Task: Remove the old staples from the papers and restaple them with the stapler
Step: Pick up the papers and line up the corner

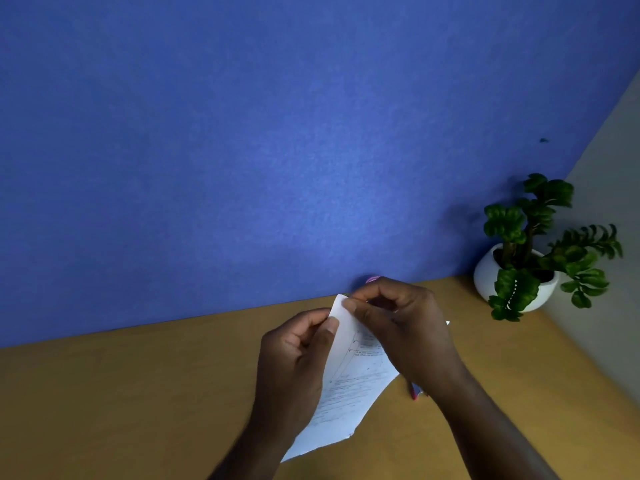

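Note:
A set of printed white papers [349, 379] is held up above the wooden desk [138, 393], tilted, with one corner pointing up. My left hand [294, 362] grips the papers' left edge between thumb and fingers. My right hand [398, 327] pinches the top corner of the papers with thumb and forefinger. The staple itself is too small to make out. A pink object [372, 279] peeks out behind my right hand's knuckles. Under my right wrist lies a small pink and grey item [416, 392], mostly hidden; I cannot tell if it is the stapler.
A blue partition wall [277, 133] rises straight behind the desk. A white round pot with a green plant [519, 271] stands at the back right corner, next to a grey side wall [609, 202].

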